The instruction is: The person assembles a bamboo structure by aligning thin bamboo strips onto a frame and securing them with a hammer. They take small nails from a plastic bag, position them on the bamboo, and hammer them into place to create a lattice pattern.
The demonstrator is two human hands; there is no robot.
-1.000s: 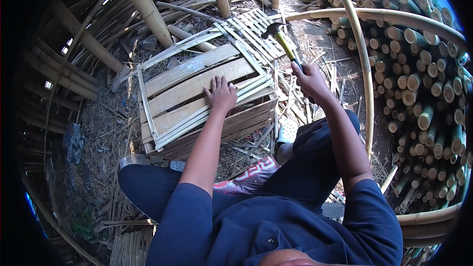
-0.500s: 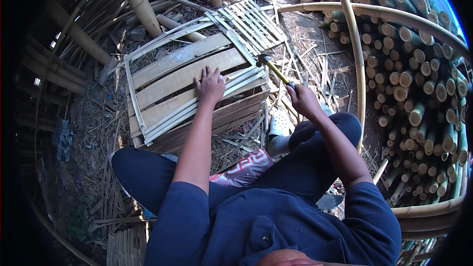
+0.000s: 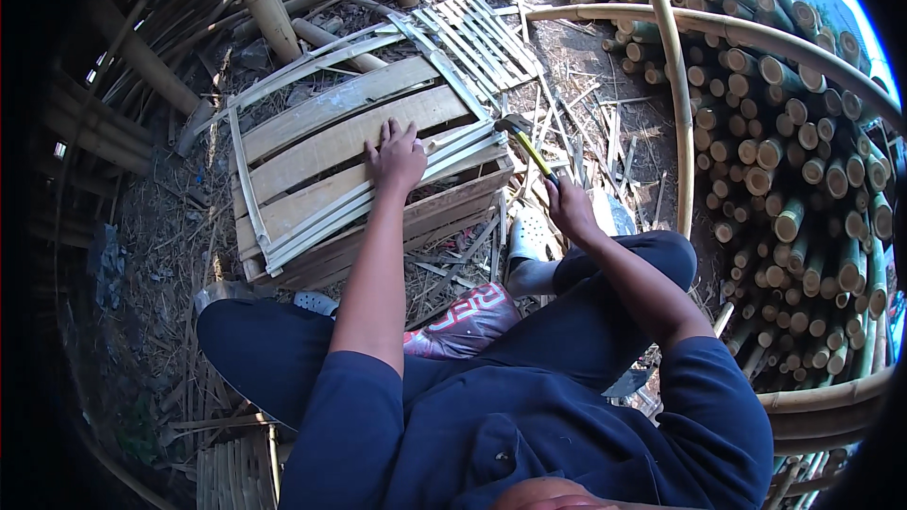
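In front of me a wooden crate (image 3: 333, 137) of wide boards lies with its slatted face up. Thin pale bamboo strips (image 3: 326, 229) run along its near edge. My left hand (image 3: 398, 166) rests flat on the boards, fingers spread, its thumb side close to those strips. My right hand (image 3: 570, 211) is closed round the dark grip of a hammer (image 3: 531, 148) with a yellow-and-black handle. The hammer's head is at the crate's right corner, by the ends of the strips; whether it touches them I cannot tell.
A slatted bamboo panel (image 3: 482, 42) adjoins the crate's far right corner. Cut bamboo poles (image 3: 784, 151) are stacked at the right behind a curved bamboo rail (image 3: 678, 85). Upright bamboo posts (image 3: 260, 5) stand far left. Splinters litter the ground, and a printed sack (image 3: 468, 321) lies between my legs.
My right hand has come down a little toward me with the hammer, and its head has shifted slightly right of the crate's corner. My left hand keeps its place on the boards.
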